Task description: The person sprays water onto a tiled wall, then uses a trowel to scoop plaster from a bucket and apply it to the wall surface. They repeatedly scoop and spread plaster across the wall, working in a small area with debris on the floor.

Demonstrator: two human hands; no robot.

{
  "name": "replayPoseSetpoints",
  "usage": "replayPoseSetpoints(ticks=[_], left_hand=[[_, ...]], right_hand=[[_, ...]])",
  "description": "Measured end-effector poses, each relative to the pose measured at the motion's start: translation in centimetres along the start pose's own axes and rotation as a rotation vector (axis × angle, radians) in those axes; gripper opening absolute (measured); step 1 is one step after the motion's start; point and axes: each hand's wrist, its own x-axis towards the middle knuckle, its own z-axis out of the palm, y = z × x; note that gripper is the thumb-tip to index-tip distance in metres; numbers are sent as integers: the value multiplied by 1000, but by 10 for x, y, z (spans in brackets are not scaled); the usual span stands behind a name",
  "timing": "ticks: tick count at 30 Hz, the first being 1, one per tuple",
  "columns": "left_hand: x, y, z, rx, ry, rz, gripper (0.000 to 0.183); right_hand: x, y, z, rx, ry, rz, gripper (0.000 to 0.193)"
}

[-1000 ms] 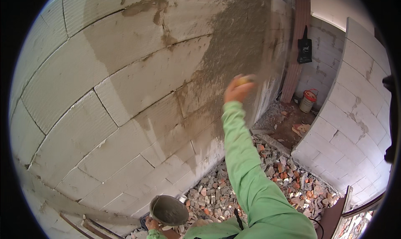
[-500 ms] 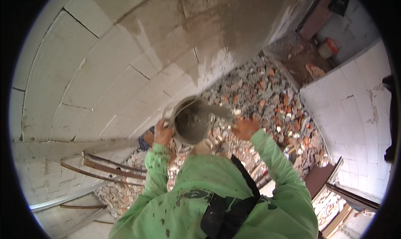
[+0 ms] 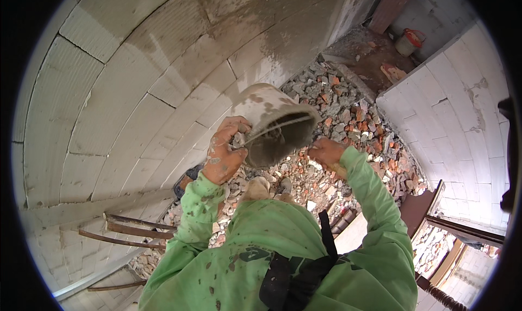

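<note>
A mortar-smeared bucket is tipped on its side in front of me, its mouth facing right and toward me. Grey wet mortar coats the inside. My left hand is closed on the bucket's edge and thin wire handle at the left. At the right of the mouth, my right hand is closed, palm side hidden. The trowel it gripped a moment earlier is barely visible now, its blade apparently hidden in or against the bucket.
Broken brick and concrete rubble covers the floor. A block wall, partly wet with grey mortar, rises at left; another white block wall stands at right. An orange-rimmed bucket sits far right. Curved wooden strips lean at lower left.
The bucket has been raised and tipped from upright, its mouth swinging rightward. My left hand has lifted with it. The trowel's blade, earlier stretched across the rim, has dropped out of sight.
</note>
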Motion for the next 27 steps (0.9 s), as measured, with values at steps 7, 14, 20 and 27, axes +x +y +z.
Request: replayPoseSetpoints(ticks=[7,14,20,27], left_hand=[[17,2,-23,-449,61,-449,38],[-2,-102,-21,-578,371,-782,33],[-73,-208,-46,-542,665,-837,35],[-214,-282,-125,-347,733,-882,32]], right_hand=[[-8,-7,60,698,-209,-199,24],[-26,-26,62,1135,-220,-307,27],[-43,-55,14,1421,-35,-541,33],[-48,-112,-58,1439,1048,-1180,29]])
